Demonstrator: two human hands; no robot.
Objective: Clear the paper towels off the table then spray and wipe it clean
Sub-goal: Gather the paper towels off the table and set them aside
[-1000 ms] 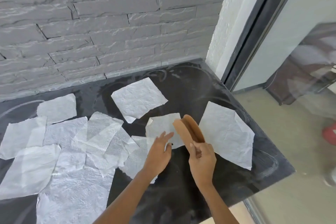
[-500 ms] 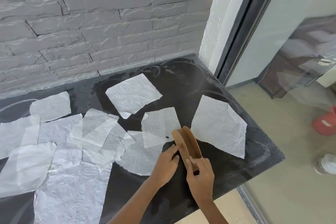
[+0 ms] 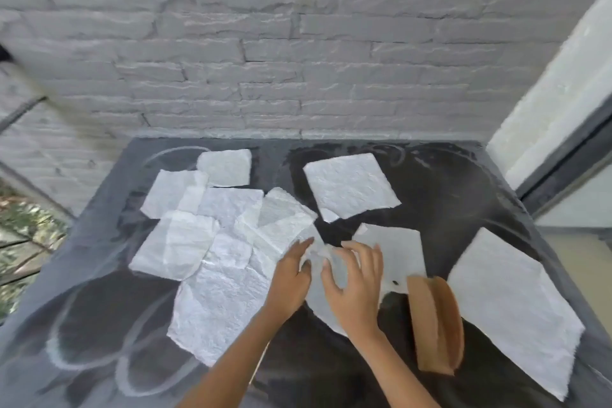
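Note:
Several white paper towels lie scattered on the dark table (image 3: 447, 195), most of them overlapping in a pile (image 3: 212, 242) at the left centre. Single sheets lie at the back (image 3: 351, 189), in the middle (image 3: 397, 252) and at the right (image 3: 510, 308). My left hand (image 3: 291, 278) and my right hand (image 3: 356, 278) meet at the table's centre, fingers curled on one bunched paper towel (image 3: 319, 253) between them. A brown paper bag (image 3: 433, 325) lies on the table just right of my right hand, with no hand on it.
A grey brick wall (image 3: 298, 43) runs along the table's far edge. A white pillar (image 3: 556, 76) and a dark door frame (image 3: 569, 159) stand at the right. White smear rings (image 3: 86, 341) mark the table's near left. Greenery shows beyond the left edge.
My right hand has let go of the brown bag, which now lies on the table. Both hands have moved left onto a towel in the centre. The view has swung left.

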